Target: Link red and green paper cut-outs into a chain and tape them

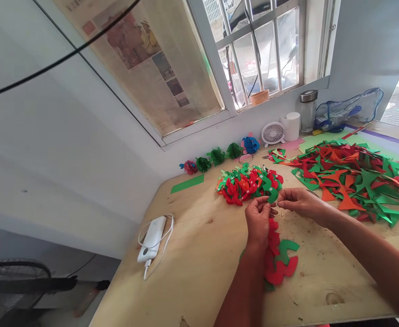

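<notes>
My left hand (259,215) is closed on a curved green paper piece (273,195) that sticks up between thumb and fingers. Close against it, my right hand (294,202) pinches at the piece's edge; whatever small thing lies between its fingertips is too small to name. Just beyond both hands is a heap of red, green and orange cut paper shapes (242,187), some with small pale squares on them. Below my left hand, red paper shapes (275,271) and a green one (288,250) lie on the wooden table, partly covered by my left forearm.
A large pile of paper scraps (347,175) spreads at the right. Along the wall stand several paper balls (217,156), a small fan (273,133), a white cylinder (291,127) and a glass jar (307,112). A white power bank (152,238) with its cable lies left.
</notes>
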